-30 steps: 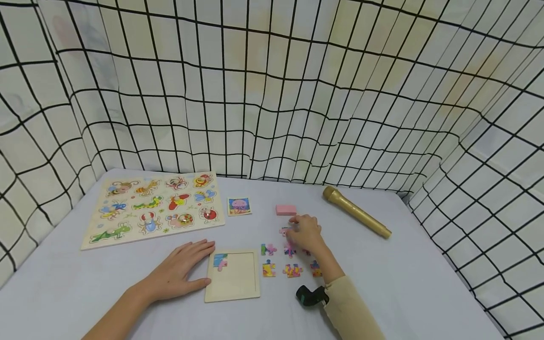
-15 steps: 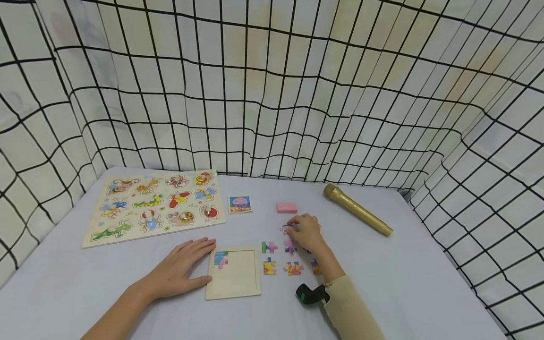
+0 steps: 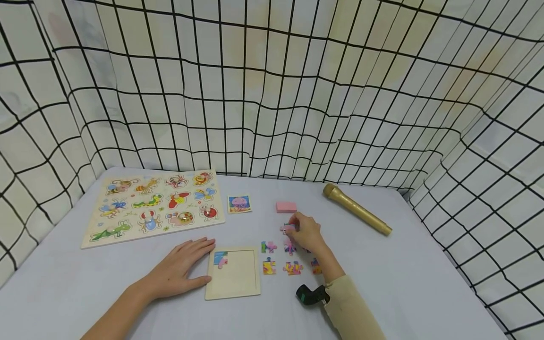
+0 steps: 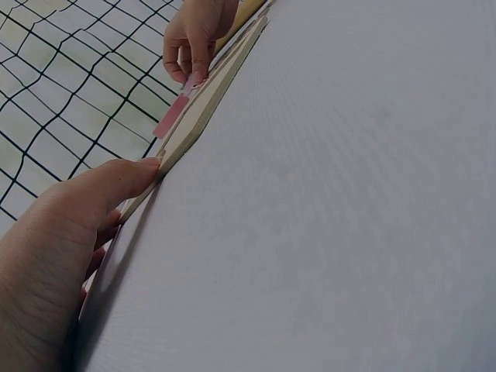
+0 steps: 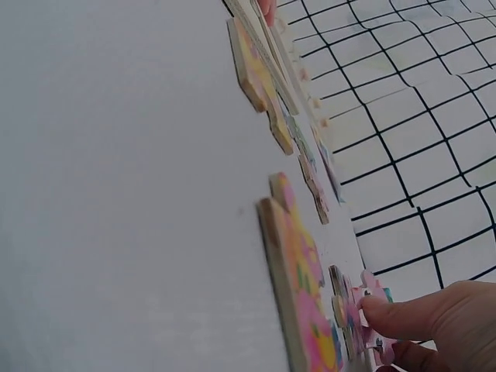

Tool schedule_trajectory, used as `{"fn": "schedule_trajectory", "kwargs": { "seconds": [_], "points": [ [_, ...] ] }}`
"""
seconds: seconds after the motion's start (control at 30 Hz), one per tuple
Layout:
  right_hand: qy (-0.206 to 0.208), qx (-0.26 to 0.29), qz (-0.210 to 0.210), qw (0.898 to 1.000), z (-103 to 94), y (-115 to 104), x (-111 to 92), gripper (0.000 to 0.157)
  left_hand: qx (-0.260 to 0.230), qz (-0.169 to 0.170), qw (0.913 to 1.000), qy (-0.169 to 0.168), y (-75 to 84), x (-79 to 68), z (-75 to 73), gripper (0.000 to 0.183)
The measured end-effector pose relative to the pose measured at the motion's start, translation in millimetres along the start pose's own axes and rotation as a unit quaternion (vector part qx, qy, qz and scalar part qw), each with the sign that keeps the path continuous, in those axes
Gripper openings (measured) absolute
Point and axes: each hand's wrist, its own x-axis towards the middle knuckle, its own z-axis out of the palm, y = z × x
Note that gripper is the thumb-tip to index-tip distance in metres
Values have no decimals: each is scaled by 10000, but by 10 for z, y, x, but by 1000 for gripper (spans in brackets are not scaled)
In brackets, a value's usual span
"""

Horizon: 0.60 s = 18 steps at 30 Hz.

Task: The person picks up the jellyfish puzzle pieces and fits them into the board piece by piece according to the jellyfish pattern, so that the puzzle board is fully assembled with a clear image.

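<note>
My left hand lies with its fingers extended on the table. Its fingertips and thumb touch the left edge of a square wooden puzzle tray. One blue and pink puzzle piece sits in the tray's upper left corner. Right of the tray, my right hand pinches a pink puzzle piece between thumb and fingers. It looks tilted up in the right wrist view. Several loose pieces lie nearby, among them a yellow one and a pink and yellow one. The right hand partly covers others.
A large insect puzzle board lies at the back left. Beside it is a small jellyfish picture. A pink block stands behind my right hand, with a gold microphone further right. Black netting and white cloth enclose the table.
My right hand has shifted very slightly at the pink puzzle piece, its index finger a little higher. The left hand and the tray stay in place.
</note>
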Motion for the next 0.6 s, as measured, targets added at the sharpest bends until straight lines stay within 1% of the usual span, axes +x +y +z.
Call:
{"fn": "schedule_trajectory", "kwargs": {
  "seconds": [0.1, 0.23, 0.33, 0.47, 0.6],
  "points": [
    [54, 6, -69, 10000, 7, -10, -6, 16, 1, -18, 10000, -27, 1, -5, 2, 72],
    [50, 221, -88, 9997, 2, -46, -13, 13, -16, -18, 10000, -25, -3, -4, 1, 72],
    [-75, 438, -63, 9990, -9, -99, -13, 13, -22, -22, 10000, -23, -9, 1, 0, 72],
    [-241, 519, -104, 9983, 0, -179, -15, 13, -18, -44, 10000, -36, -14, -2, 5, 72],
    [-282, 554, -229, 9978, 27, -272, -22, 14, -29, -37, 10000, -24, -17, -3, 13, 72]
  ]
}}
